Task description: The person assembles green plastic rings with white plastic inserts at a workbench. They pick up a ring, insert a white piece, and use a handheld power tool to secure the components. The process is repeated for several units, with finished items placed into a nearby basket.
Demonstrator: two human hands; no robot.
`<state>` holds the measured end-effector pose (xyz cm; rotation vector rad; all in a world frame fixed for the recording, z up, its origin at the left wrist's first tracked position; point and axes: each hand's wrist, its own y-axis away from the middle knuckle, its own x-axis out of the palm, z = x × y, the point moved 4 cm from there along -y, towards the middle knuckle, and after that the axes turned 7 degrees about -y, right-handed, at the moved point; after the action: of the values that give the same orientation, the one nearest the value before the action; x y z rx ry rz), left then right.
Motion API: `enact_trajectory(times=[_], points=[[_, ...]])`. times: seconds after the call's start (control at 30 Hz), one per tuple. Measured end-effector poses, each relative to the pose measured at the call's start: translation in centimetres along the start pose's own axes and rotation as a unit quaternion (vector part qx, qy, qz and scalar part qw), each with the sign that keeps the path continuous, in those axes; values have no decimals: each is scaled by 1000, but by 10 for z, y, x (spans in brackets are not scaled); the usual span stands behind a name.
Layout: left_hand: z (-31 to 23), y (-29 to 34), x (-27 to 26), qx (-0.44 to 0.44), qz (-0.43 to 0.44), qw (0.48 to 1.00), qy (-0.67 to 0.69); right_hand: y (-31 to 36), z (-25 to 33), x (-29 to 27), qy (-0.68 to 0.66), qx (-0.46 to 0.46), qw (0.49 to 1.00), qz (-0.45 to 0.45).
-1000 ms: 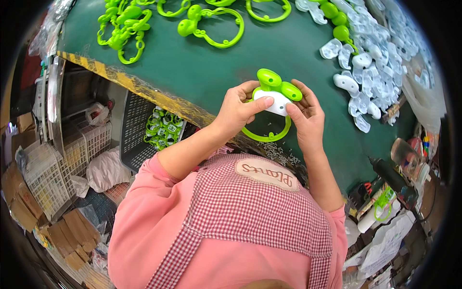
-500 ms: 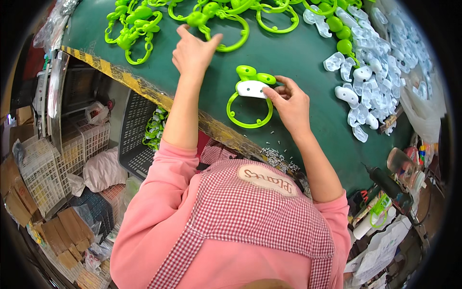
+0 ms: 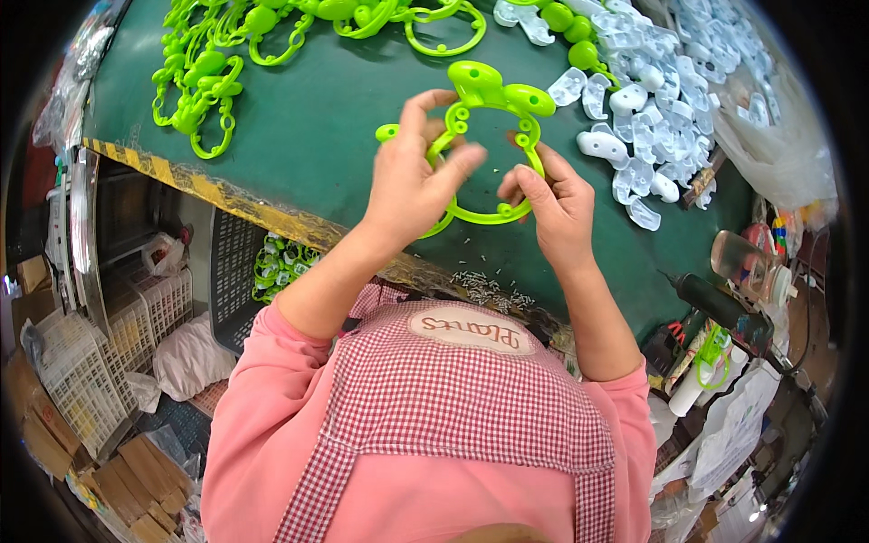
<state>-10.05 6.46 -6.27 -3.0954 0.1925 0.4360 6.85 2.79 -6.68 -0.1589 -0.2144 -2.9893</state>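
Over the table's near part, a bright green plastic ring frame (image 3: pixel 504 215) with two rounded knobs on top is held up between my hands. My right hand (image 3: pixel 563 208) is closed on its right side, thumb in front. My left hand (image 3: pixel 412 176) wraps round its left side, fingers bent behind and thumb reaching across the ring's opening. A second green ring (image 3: pixel 438 228) lies partly beneath my left hand; one knob of it shows to the left, and most of it is hidden. No white piece is visible on the held ring.
Green ring frames (image 3: pixel 206 68) lie in a heap at the far left. Clear and white plastic pieces (image 3: pixel 647 122) are piled at the right. Small screws (image 3: pixel 489 290) are scattered along the near table edge. A dark power screwdriver (image 3: pixel 720 299) sits lower right; a grey crate (image 3: pixel 231 281) stands below left.
My left hand has come back from the far heap with a green ring, now raised between both hands. My right hand has left the ring with the white piece, which is now mostly covered.
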Motion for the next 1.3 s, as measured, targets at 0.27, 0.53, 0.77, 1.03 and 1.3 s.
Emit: enact_trajectory(times=[0.27, 0.53, 0.77, 1.03, 1.3], points=[[12, 9, 22, -172, 130, 943, 253, -72, -5, -91, 552, -263, 769, -187], [14, 25, 20, -206, 110, 918, 321, -15, -14, -65, 565, -242, 788, 31], [9, 28, 47, -234, 155, 906, 317, 7, -25, -76, 568, -166, 798, -111], [5, 36, 68, -185, 184, 940, 221, 44, -17, -51, 108, -62, 972, -198], [-1, 31, 68, 8, 90, 993, 71, 59, -31, -45, -376, 14, 917, -133]])
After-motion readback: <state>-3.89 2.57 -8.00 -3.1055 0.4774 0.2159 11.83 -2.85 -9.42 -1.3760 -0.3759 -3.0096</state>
